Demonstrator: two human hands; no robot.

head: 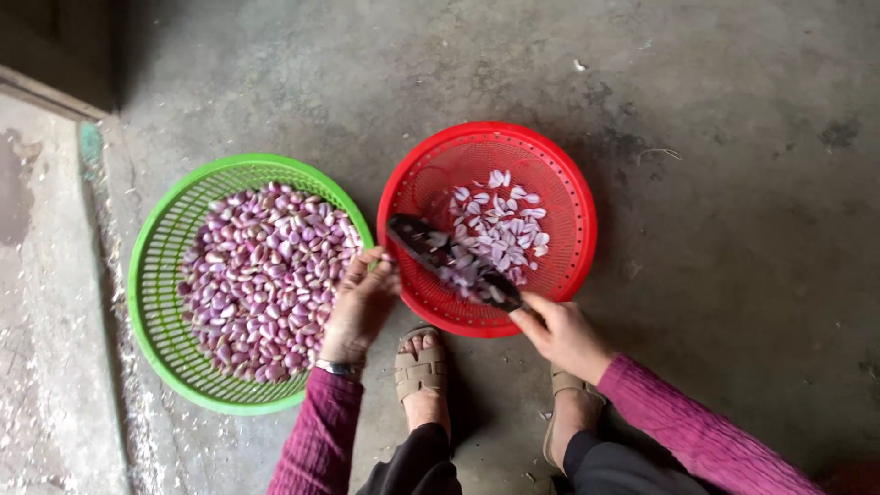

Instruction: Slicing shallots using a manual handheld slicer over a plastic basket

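The right hand [564, 335] grips a knife [454, 263] over the red basket [576, 197] of slices; the left hand [362, 302], fingers curled, rests on the green basket's [151, 266] shallots [261, 280]; its fingers, near the blade, risk a nick.

knife [449, 261] blade blurred, sleeves cropped below

You have a grey concrete floor [715, 275] under you; on it sit a green basket [151, 275], a red basket [577, 211] and your sandalled feet [422, 367].

Magenta sleeves [321, 440], wristwatch [339, 368] — tan sandals [420, 367]
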